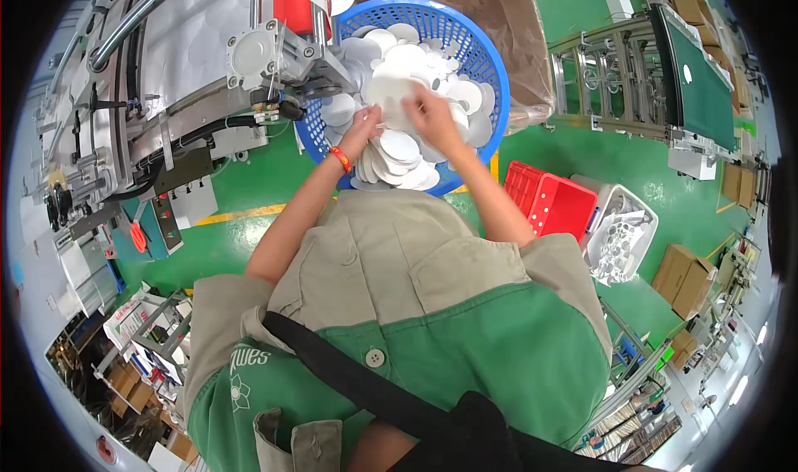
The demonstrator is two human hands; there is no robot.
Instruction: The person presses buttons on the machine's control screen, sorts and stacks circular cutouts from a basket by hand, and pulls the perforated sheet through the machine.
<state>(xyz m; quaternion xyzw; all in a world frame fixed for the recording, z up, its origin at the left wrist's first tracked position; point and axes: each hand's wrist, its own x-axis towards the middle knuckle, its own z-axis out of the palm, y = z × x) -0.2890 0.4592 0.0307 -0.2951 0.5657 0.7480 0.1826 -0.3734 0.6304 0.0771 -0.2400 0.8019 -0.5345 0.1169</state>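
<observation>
Below, green floor (278,241); machine (191,81) left of basket (490,65).

The floor (648,164) is green, with yellow lines (249,213) that show on both sides of the blue basket (492,65); whether the basket stands directly on it is hidden. To the basket's right and slightly nearer the person, a red crate (567,208) lies on the floor, with a pale grey bin (651,227) just beside it. Farther right of the basket, beyond the bin, a brown cardboard box (680,281) rests on the green surface.
</observation>
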